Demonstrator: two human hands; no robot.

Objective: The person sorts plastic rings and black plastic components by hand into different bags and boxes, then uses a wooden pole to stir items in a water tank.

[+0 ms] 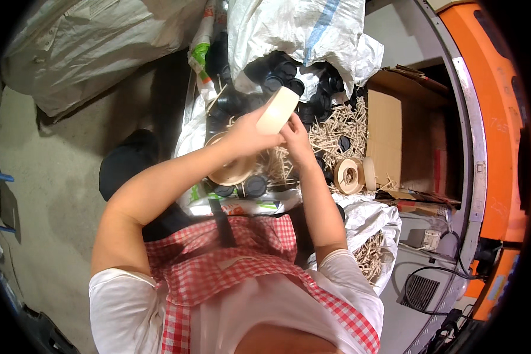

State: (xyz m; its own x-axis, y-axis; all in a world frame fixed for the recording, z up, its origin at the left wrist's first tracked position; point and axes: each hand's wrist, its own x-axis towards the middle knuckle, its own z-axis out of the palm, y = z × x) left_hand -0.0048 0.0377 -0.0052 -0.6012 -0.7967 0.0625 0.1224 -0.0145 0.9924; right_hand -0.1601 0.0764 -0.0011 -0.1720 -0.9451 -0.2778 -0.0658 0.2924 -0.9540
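Both hands are raised over the work surface around a cream-coloured round band point(279, 110), which is tilted edge-up. My left hand point(249, 134) grips its lower left side, with the fingers hidden behind it. My right hand point(296, 139) has its fingers bent in at the band's lower right edge; what the fingertips pinch is hard to make out. Below my left forearm sits another cream round piece point(233, 173), partly covered. Small pale sticks point(338, 134) lie heaped to the right of my hands, and several black round caps point(286, 71) are scattered beyond them.
At the right, two more cream rings point(349, 176) lie beside an open cardboard box point(389, 127). A white woven sack point(289, 29) with a blue stripe covers the far side. Another white bag point(389, 227) holds pale sticks near my right elbow. Orange machinery point(495, 147) stands far right.
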